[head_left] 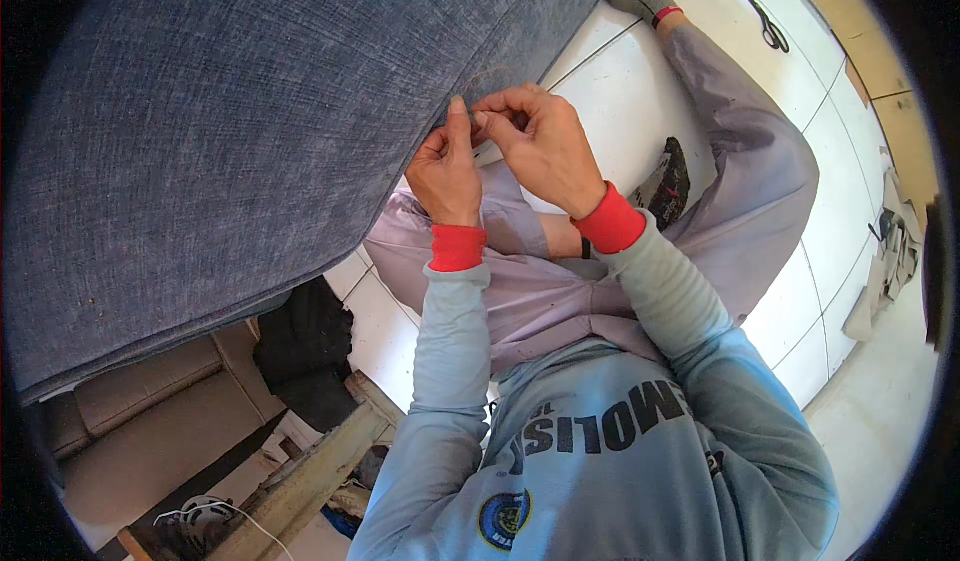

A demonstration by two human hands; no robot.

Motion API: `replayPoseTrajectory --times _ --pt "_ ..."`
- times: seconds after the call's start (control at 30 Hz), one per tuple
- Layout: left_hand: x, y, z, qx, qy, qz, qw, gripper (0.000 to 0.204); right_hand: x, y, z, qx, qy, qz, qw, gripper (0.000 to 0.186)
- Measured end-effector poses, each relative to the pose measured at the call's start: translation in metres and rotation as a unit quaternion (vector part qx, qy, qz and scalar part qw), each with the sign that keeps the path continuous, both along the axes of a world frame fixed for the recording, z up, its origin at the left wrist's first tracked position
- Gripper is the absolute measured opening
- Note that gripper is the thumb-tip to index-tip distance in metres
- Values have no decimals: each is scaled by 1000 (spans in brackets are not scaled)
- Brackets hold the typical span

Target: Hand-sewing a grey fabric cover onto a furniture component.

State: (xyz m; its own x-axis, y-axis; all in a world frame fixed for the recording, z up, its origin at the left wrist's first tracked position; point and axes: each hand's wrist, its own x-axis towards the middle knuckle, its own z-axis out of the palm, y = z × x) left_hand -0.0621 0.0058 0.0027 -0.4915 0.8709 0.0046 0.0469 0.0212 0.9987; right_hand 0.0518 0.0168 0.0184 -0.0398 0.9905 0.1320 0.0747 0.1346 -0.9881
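Note:
A large piece of furniture upholstered in blue-grey woven fabric (230,131) fills the upper left, with a piped seam along its lower edge. At that seam my left hand (447,176) is closed, thumb raised and fingers pressed at the fabric's edge. Close beside it, my right hand (550,146) pinches with thumb and forefinger, their tips almost meeting the left thumb. A thin, light strand curves above the fingertips against the fabric. Whatever lies between the fingers is too small and too hidden to make out.
Black-handled scissors (773,33) lie on the white tiled floor (800,226) at the far right. Grey cloth scraps (893,261) lie at the right. At lower left are a brown cushioned seat (160,411), a black cloth (305,351) and a wooden beam (325,461). My legs are folded beneath my hands.

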Motion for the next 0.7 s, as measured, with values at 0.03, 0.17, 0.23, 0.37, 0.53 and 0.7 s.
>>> replayPoseTrajectory --times 0.03,0.17,0.23,0.37,0.53,0.7 --pt "1 1 -1 5 -22 -3 1000 38 0 2 -4 0 0 0 1000 17" --pt "0 1 -1 6 -37 -5 999 38 -3 3 -12 -4 27 3 1000 19" --pt "0 1 1 0 -26 -2 1000 38 -6 3 -13 -8 23 -1 1000 19" --pt "-2 2 -1 -10 2 -3 1000 37 -13 1 -20 -16 50 -21 998 19" --pt "-4 2 -1 -2 -63 -10 998 34 -13 1 -20 -20 81 -7 996 19" --pt "-3 3 1 2 -111 -14 994 33 -8 -2 -5 -98 160 36 982 20"
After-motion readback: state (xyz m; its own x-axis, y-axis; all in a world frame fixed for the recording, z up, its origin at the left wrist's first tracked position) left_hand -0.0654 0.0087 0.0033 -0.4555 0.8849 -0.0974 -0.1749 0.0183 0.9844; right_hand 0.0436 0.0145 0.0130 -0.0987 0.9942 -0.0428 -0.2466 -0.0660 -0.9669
